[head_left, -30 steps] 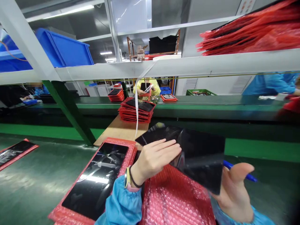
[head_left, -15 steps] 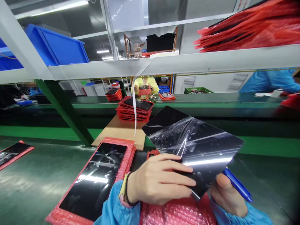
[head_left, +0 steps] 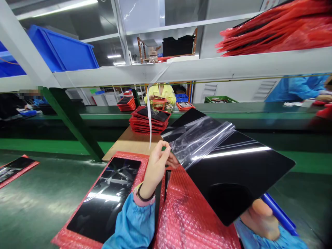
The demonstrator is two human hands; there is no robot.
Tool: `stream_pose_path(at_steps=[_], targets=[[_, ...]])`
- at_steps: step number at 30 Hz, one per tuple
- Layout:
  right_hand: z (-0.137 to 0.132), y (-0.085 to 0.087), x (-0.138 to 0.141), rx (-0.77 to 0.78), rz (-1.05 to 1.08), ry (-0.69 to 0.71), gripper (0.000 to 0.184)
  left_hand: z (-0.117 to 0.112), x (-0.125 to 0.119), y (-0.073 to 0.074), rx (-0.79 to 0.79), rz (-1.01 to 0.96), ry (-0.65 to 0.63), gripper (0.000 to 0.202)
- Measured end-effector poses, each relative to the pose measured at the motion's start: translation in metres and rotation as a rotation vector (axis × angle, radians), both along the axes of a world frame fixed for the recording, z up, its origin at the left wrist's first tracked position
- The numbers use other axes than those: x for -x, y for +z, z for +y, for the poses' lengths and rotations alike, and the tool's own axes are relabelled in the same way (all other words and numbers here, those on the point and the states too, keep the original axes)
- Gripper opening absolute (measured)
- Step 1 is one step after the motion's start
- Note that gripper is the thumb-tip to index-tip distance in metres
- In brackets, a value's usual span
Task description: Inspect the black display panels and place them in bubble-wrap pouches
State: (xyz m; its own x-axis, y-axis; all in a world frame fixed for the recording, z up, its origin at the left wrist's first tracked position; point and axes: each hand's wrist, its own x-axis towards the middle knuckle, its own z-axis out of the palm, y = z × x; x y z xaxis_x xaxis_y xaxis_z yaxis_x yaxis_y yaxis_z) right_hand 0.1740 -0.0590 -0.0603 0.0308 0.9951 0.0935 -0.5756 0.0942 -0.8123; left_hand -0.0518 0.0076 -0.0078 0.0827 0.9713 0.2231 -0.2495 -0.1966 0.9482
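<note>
My left hand (head_left: 153,164) pinches thumb to fingers at the left edge of a clear plastic film (head_left: 199,140). The film is folded back and wrinkled across the upper part of a glossy black screen panel (head_left: 246,173); the lower part is bare and shiny. At the panel's lower right edge, my right hand (head_left: 260,218) grips it tilted in the air, its fingers mostly hidden underneath. A blue pen (head_left: 280,214) sticks out beside that hand, apparently held in it too. Below the panel lies red bubble wrap (head_left: 192,214).
Left of my arm, another black screen panel (head_left: 106,197) lies on a red bubble bag (head_left: 77,238). A stack of red-wrapped panels (head_left: 147,122) stands on a wooden board (head_left: 121,143). Overhead runs a white shelf (head_left: 109,77). A green post (head_left: 74,122) slants at left; co-workers sit beyond.
My left hand has moved up and left off the panel's lower part, drawing the film back from it. My right hand has shifted the panel slightly right.
</note>
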Motion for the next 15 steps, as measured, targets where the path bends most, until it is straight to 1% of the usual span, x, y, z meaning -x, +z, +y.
stream_pose_path(at_steps=[2, 4, 5, 8, 10, 12, 13, 15], targets=[[-0.002, 0.000, 0.002, 0.053, 0.033, 0.008, 0.029, 0.004, -0.001, -0.001, 0.049, -0.208, -0.070, 0.017], [-0.001, 0.001, 0.007, 0.061, 0.044, 0.005, 0.033, 0.006, -0.004, -0.002, 0.052, -0.400, -0.074, 0.014], [0.000, 0.001, 0.009, 0.055, 0.044, -0.003, 0.037, 0.006, -0.006, -0.002, 0.045, -0.481, -0.041, 0.012], [0.008, 0.007, 0.019, 0.034, 0.010, -0.042, 0.050, 0.003, -0.010, -0.002, 0.006, -0.664, 0.129, 0.007], [0.012, 0.016, 0.027, 0.008, -0.031, -0.071, 0.053, -0.001, -0.011, 0.000, -0.033, -0.728, 0.199, 0.005], [0.012, 0.028, 0.036, -0.051, -0.080, -0.112, 0.056, -0.007, -0.012, 0.003, -0.094, -0.750, 0.245, 0.003], [0.011, 0.034, 0.040, -0.091, -0.121, -0.122, 0.060, -0.010, -0.013, 0.004, -0.125, -0.750, 0.272, 0.003], [0.006, 0.044, 0.047, -0.161, -0.227, -0.091, 0.073, -0.016, -0.014, 0.006, -0.178, -0.734, 0.331, 0.003]])
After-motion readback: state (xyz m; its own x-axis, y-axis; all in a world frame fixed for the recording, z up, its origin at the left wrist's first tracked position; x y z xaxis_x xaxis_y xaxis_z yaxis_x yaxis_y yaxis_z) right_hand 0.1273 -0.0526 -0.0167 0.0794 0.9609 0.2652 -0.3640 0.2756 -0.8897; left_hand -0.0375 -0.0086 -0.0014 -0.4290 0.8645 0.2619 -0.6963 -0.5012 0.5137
